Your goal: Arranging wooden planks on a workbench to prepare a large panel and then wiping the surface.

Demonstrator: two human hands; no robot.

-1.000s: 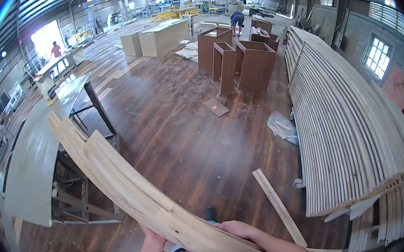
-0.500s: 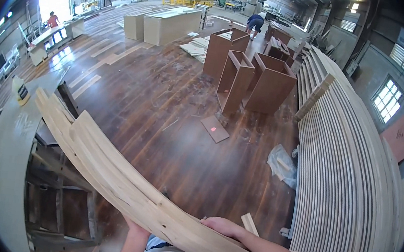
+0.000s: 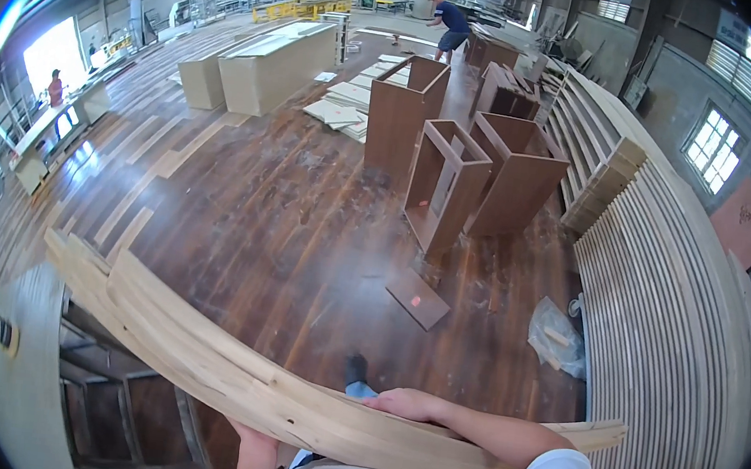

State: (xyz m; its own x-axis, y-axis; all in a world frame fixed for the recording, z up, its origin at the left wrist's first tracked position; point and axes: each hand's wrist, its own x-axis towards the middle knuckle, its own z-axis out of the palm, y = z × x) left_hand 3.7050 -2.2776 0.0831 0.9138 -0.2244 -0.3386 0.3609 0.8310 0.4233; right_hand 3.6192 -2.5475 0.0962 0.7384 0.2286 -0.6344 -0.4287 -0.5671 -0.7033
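A long stack of wooden boards (image 3: 675, 344) lies at 3 o'clock as wooden planks (image 3: 224, 365) span from 9 to 5 o'clock, brown cabinets (image 3: 519, 195) standing near 1. The right grip (image 3: 408, 404), toward 5, is clamped over their far edge; whether the left grip (image 3: 254, 436), beneath them at 7, is closed cannot be told.

Wooden boards (image 3: 198, 353) | long, pale, grain showing | stacked lengthwise (left ends staggered) | held crosswise
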